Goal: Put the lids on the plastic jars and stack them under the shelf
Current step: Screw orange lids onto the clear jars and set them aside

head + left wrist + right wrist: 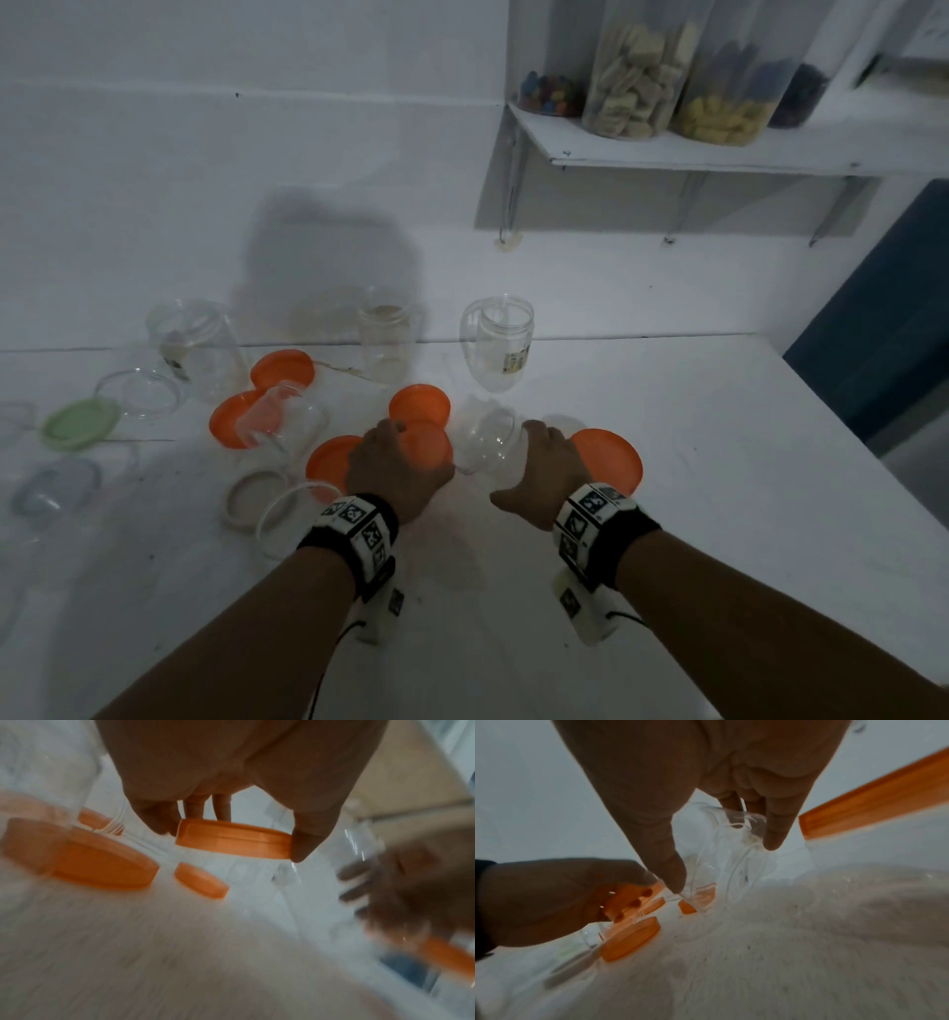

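Left hand (398,470) pinches an orange lid (232,839) by its rim, held level just above the table (719,462). Right hand (544,475), just to its right, grips a clear jar (488,442) tilted on its side, mouth seemingly toward the left hand. The lid probably has to travel right and tip to meet that mouth.

arms: bare | wrists: black bands (381,534) with white black-patterned marker tiles | cables: thin black, trailing beneath

Lid (429,444) left of jar (488,444).
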Demonstrator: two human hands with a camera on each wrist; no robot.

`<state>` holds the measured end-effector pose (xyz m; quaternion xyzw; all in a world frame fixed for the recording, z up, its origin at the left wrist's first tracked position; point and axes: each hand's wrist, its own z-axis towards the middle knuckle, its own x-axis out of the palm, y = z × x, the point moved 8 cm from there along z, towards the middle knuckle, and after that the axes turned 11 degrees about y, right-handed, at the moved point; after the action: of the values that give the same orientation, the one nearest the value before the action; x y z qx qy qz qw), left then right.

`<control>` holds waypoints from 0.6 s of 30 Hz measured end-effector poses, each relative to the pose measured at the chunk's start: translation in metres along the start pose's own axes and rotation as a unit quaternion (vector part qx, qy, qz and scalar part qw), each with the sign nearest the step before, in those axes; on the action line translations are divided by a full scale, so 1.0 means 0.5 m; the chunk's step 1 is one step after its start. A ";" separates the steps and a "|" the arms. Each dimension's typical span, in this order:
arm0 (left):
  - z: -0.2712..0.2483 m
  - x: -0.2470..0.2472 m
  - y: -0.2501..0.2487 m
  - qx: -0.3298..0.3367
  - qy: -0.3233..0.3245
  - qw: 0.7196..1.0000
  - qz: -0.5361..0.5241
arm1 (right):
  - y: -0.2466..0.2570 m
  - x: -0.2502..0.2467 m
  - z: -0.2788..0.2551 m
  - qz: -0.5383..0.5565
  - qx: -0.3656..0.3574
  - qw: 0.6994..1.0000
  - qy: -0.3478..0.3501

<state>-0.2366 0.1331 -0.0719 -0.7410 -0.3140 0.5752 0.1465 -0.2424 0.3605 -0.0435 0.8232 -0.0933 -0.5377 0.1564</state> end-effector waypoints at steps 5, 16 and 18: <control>-0.018 -0.051 -0.054 0.068 0.025 0.989 -0.127 | -0.030 0.061 -0.070 0.154 -0.040 0.987 -0.029; -0.091 0.037 -0.143 0.165 0.209 0.936 0.232 | -0.046 0.188 -0.065 0.133 -0.003 0.989 0.066; -0.103 0.052 -0.155 0.166 0.205 0.930 0.256 | -0.050 0.194 -0.059 0.139 -0.005 0.987 0.086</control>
<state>-0.2073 0.2161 -0.0315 -0.8631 0.0227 0.4727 0.1763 -0.1766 0.3573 -0.1244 0.8446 -0.1904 -0.4385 0.2410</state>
